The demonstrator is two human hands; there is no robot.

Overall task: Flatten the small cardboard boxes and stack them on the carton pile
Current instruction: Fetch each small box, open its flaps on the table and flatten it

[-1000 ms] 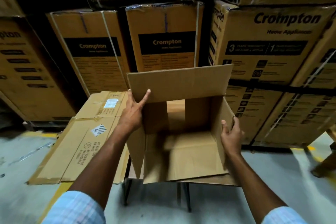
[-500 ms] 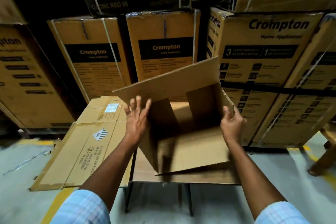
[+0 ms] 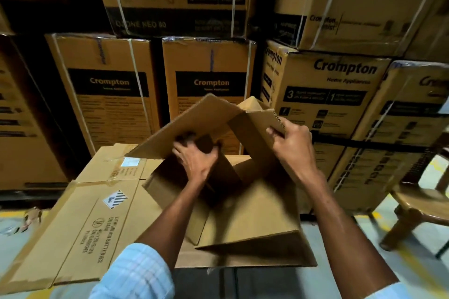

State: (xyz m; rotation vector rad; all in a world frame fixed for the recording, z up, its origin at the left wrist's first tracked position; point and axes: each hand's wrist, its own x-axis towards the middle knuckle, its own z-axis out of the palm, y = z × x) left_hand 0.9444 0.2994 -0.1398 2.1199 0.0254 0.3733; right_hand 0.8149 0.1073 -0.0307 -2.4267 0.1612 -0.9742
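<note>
A: Over the flattened carton pile, small box has skewed from square since a second ago.
B: Hands?
A: Left hand moved inside, fingers curled on the inner flap (blurred). Right hand pinches the far wall's edge. Collapse underway, I'd say.

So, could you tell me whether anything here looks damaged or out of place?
Only small things: a torn cardboard scrap lies on the floor at the left, and the flattened carton overhangs its support. The skewed box is simply mid-flattening.
</note>
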